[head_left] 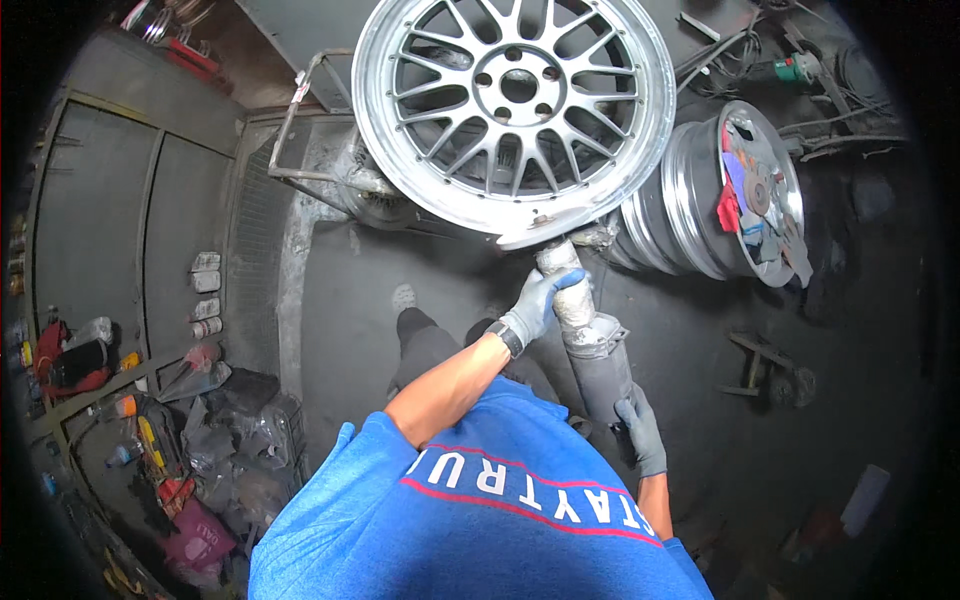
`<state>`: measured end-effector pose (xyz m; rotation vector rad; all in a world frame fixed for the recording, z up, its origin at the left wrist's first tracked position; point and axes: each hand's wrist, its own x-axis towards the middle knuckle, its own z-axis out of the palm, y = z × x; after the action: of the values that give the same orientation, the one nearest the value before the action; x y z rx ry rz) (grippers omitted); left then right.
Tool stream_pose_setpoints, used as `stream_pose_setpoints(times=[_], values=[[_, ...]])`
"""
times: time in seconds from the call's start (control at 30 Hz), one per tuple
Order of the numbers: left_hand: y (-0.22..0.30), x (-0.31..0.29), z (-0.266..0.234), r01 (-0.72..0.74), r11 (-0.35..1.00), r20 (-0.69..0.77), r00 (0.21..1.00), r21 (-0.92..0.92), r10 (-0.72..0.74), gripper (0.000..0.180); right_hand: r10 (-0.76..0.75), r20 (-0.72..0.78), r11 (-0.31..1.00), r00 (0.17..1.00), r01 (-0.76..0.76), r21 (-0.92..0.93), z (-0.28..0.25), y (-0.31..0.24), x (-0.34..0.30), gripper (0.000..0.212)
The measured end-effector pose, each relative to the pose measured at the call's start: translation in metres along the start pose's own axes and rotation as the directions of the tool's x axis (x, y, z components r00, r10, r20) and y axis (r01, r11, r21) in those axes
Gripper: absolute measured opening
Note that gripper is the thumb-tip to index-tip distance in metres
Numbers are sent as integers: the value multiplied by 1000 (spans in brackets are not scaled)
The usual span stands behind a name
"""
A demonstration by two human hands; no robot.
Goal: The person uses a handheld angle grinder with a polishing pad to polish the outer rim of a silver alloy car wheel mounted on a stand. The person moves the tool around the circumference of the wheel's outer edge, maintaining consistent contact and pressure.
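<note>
Grey grinder [598, 368], your left hand [533, 305] closed round its neck, right hand [645, 432] round rear, red cloth [728, 210], disc [759, 197] within tilted rim [692, 190]

We lean forward over our own legs [422, 345], the torso [480, 550] filling the lower middle. Our left forearm [450, 387] is bare below the short sleeve and slants forward and inward to a wrist with a dark band [508, 339]. The left hand [541, 302], in a pale glove with blue on the fingers, is the farther forward, its grip closed. Our right forearm [655, 503] shows only briefly beside the chest; the gloved right hand [643, 432] sits nearer our body, angled forward, its fingers curled in.
</note>
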<state>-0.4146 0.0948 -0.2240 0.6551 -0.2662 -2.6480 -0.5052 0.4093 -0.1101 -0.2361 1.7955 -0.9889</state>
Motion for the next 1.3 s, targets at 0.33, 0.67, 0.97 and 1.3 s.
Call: stream_pose_setpoints(times=[0.33,0.67,0.97,1.3], values=[[94,-45,-47,-98,990,-125,986,101,110,29,-18,114,989,993,1,151,108,23,30,70],[92,-45,-23,-73,990,-191,977,120,96,22,16,127,991,992,-33,133,98,-2,22,68],[22,1,16,-76,972,-192,974,221,120,18,79,-15,980,997,-75,185,59,-27,-28,67],[83,-28,-25,-62,943,-252,956,328,151,33,135,59,949,989,-146,280,126,-7,-13,72]])
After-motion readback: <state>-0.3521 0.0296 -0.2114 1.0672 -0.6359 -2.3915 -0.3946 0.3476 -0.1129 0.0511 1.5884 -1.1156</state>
